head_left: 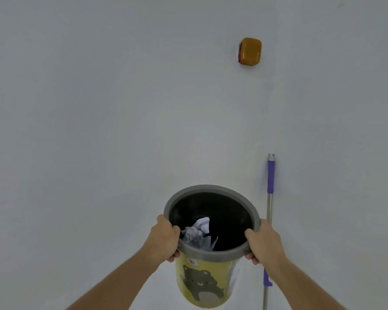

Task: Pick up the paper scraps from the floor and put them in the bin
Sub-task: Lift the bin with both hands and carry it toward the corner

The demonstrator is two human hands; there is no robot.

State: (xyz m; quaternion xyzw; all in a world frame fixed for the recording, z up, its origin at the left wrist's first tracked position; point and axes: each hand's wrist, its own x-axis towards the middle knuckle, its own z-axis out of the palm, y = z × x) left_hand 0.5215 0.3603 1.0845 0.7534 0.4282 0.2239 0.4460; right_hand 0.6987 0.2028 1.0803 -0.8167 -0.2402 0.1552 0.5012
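A yellow bin with a grey rim and a bear picture on its side sits low in the middle of the view. My left hand grips the rim on the left, and my right hand grips it on the right. Crumpled white paper scraps lie inside against the dark lining, toward the left. No loose scraps show on the pale floor around the bin.
A metal pole with purple grips lies on the floor just right of the bin, partly behind my right arm. An orange-brown rounded box sits farther off, up and to the right. Pale floor fills the view all around.
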